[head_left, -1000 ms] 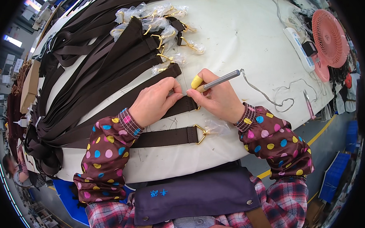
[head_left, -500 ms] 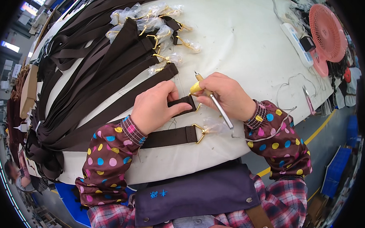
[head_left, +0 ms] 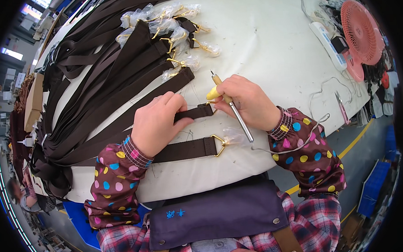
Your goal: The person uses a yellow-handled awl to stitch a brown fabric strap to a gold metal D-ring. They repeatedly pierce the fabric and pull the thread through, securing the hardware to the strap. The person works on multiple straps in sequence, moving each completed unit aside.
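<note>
My left hand (head_left: 156, 123) is closed on a dark brown webbing strap (head_left: 196, 112), its thumb and fingers pinching it a little back from the end. A gold metal ring (head_left: 213, 107) sits at that folded end. In my right hand (head_left: 253, 104) is a corded pen-shaped tool (head_left: 242, 123), silver behind and wooden in front, its thin dark tip pointing up and away from the strap. A yellow cover (head_left: 213, 93) wraps one right finger, close beside the ring; whether it touches is unclear. Below lies another strap (head_left: 184, 149) with a gold ring (head_left: 223, 145) and clear plastic wrap (head_left: 236, 136).
Many brown straps (head_left: 89, 96) fan across the white table (head_left: 270, 48) on the left, their gold hardware partly wrapped in plastic (head_left: 167, 26). At right are a power strip (head_left: 327, 46), a pink fan (head_left: 362, 33) and pink-handled snips (head_left: 342, 107). The tool's cord (head_left: 300, 149) crosses my right sleeve.
My left hand has slid left along the strap, away from its ring end, exposing more webbing. My right hand, with the tool, has shifted slightly up and left.
</note>
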A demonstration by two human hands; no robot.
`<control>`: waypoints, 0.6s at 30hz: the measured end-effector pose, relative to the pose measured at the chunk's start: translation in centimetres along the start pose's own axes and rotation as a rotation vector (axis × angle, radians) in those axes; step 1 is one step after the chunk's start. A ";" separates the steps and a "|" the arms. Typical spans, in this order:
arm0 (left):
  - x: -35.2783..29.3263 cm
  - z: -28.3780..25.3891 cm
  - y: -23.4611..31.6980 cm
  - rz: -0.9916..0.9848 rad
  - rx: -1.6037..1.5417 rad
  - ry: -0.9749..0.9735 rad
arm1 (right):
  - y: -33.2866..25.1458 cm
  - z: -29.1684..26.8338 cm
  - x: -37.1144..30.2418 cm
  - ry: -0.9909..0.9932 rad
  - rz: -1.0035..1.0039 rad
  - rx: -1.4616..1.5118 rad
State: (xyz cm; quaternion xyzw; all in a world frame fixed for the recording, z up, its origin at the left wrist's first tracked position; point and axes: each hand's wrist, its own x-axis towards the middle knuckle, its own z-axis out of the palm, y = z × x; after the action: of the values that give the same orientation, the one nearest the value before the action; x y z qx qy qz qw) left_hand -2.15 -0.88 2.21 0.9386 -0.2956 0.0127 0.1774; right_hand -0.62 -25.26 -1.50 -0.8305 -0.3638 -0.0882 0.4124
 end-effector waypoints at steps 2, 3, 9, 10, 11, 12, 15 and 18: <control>-0.4 0.2 0.5 0.042 0.221 0.042 | -0.1 -0.3 0.3 0.024 -0.035 -0.003; -0.5 0.3 0.7 0.064 0.331 0.063 | -0.2 -0.5 0.3 0.014 -0.026 0.005; -0.1 0.6 0.5 -0.071 -0.229 -0.135 | -0.2 -0.9 0.1 0.014 0.015 -0.005; 0.1 0.6 0.4 -0.114 -0.291 -0.147 | -0.3 -0.8 0.1 0.022 0.022 -0.005; 0.5 0.7 0.3 -0.137 -0.335 -0.152 | -0.4 -0.7 0.2 0.029 0.029 -0.006; 0.8 1.0 0.2 -0.160 -0.378 -0.157 | -0.6 -0.6 0.2 0.050 0.047 0.036; 1.8 1.4 0.7 -0.215 -0.476 -0.156 | -1.1 -0.7 0.2 0.122 0.090 0.175; 2.5 1.7 0.5 -0.288 -0.575 -0.188 | -1.0 -0.3 -0.2 0.147 0.201 0.373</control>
State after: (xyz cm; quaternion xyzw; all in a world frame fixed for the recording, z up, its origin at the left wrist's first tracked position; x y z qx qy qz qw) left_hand -0.53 -3.19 1.11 0.8793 -0.1665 -0.1829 0.4071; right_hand -1.35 -25.19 -0.78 -0.7633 -0.2583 -0.0382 0.5909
